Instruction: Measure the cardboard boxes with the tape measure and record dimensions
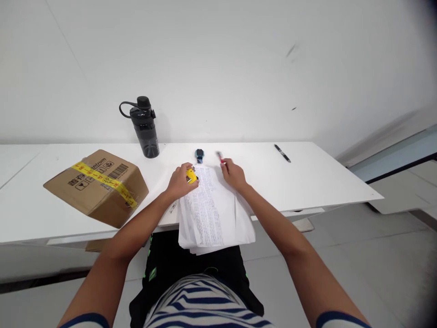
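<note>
My left hand (178,183) is closed around a yellow tape measure (191,176), at the upper left of a stack of handwritten papers (210,214). The stack hangs over the table's front edge above my lap. Between the fingers of my right hand (234,174) is a slim red pen-like thing (220,157). Its dark grey end points up and left and is blurred, so its exact kind does not show. That hand is at the upper right of the papers. Just beyond the papers, between the hands, lies a small dark watch (199,155) with a teal edge.
On the left sits a cardboard box (99,182) sealed with yellow tape. Behind it a black shaker bottle (144,127) stands near the wall. A black pen (282,153) lies on the white table (307,182) to the right.
</note>
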A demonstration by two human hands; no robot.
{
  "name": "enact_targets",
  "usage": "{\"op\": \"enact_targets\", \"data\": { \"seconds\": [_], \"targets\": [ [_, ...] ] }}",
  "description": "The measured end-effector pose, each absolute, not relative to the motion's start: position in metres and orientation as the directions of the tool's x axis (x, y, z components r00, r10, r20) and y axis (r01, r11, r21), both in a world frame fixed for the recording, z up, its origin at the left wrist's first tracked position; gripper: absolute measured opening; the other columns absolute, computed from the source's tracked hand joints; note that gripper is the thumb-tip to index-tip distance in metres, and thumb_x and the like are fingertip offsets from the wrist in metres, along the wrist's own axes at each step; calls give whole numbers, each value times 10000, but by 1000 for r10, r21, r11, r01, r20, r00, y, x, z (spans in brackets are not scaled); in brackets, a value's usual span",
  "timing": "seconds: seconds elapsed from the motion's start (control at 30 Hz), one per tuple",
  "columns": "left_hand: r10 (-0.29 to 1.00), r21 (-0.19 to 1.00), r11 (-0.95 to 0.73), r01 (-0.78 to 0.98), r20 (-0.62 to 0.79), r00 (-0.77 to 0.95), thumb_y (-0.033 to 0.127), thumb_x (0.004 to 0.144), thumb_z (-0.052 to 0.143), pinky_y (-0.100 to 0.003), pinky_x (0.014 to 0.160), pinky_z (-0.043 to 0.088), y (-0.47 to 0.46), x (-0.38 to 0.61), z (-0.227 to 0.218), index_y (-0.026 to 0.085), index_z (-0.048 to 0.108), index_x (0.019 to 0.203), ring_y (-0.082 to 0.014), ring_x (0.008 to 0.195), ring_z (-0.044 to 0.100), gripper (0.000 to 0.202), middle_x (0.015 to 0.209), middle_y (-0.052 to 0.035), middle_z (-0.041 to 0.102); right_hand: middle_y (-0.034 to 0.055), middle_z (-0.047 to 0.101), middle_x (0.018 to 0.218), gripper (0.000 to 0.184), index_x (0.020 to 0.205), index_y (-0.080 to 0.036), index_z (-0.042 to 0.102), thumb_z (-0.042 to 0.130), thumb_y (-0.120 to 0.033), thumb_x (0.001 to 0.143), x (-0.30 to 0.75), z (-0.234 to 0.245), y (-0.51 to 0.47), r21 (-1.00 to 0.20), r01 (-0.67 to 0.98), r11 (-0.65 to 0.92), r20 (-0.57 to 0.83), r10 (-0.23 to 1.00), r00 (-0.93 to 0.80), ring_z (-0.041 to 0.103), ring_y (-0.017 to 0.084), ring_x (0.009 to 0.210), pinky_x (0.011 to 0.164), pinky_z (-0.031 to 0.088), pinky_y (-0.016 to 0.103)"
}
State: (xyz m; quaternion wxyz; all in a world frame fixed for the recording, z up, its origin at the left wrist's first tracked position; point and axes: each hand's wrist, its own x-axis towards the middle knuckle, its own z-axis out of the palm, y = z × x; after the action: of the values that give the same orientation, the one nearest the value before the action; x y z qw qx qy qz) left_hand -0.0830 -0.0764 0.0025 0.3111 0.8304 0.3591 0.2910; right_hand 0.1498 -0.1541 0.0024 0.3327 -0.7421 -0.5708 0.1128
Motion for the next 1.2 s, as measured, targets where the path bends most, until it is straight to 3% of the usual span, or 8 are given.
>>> {"op": "enact_targets", "data": {
  "seconds": [0.07, 0.17, 0.3, 0.37, 0.5, 0.77, 1.2],
  "targets": [
    [778, 708, -550, 443, 241, 581, 405, 760, 685, -380, 862, 525, -77, -82, 4, 243, 431, 1310, -264, 1126, 557, 627, 1233, -88, 598, 44, 642, 797, 406, 1058, -209, 548, 263, -495, 1012, 141, -7, -176, -721, 691, -61, 232, 918, 323, 573, 172, 659, 620, 441, 276],
    [773, 680, -562, 471, 229, 591, 407, 751, 686, -397, 882, 513, -79, -81, 7, 232, 447, 1313, -274, 1110, 562, 635, 1238, -96, 592, -18, 535, 598, 516, 833, -222, 571, 328, -663, 947, 129, -18, -198, -844, 535, 43, 210, 944, 256, 474, 142, 527, 539, 402, 262],
    [764, 670, -577, 468, 239, 600, 392, 749, 682, -405, 891, 502, -79, -80, 8, 228, 461, 1298, -282, 1126, 549, 614, 1243, -90, 598, 1, 557, 573, 668, 825, -199, 658, 218, -683, 961, 122, -19, -201, -943, 330, 52, 132, 966, 224, 434, 137, 493, 521, 378, 282],
    [759, 668, -581, 464, 239, 606, 379, 749, 682, -408, 895, 496, -79, -79, 8, 230, 463, 1292, -282, 1129, 547, 605, 1244, -84, 601, 13, 566, 575, 629, 728, -192, 672, 342, -684, 936, 122, -16, -200, -938, 345, 1, 109, 949, 295, 480, 151, 545, 561, 399, 295],
    [757, 666, -581, 468, 229, 612, 372, 755, 680, -407, 902, 484, -80, -79, 10, 239, 459, 1289, -282, 1137, 544, 593, 1255, -75, 600, -11, 510, 532, 487, 561, -209, 571, 572, -599, 853, 122, -13, -203, -900, 428, -81, 120, 898, 423, 496, 163, 587, 590, 406, 300],
    [745, 652, -598, 466, 238, 623, 364, 759, 674, -398, 915, 470, -79, -78, 12, 227, 464, 1276, -277, 1127, 545, 575, 1253, -67, 612, 2, 555, 581, 409, 536, -217, 509, 574, -481, 842, 123, -15, -202, -908, 410, -80, 101, 910, 401, 517, 168, 628, 617, 421, 302],
    [750, 660, -584, 474, 214, 626, 381, 762, 675, -409, 917, 465, -78, -78, 13, 233, 464, 1290, -285, 1131, 541, 588, 1252, -71, 607, -9, 509, 553, 427, 534, -219, 512, 572, -508, 841, 124, -17, -203, -919, 391, -61, 124, 894, 431, 489, 159, 598, 611, 430, 304]
  ]
}}
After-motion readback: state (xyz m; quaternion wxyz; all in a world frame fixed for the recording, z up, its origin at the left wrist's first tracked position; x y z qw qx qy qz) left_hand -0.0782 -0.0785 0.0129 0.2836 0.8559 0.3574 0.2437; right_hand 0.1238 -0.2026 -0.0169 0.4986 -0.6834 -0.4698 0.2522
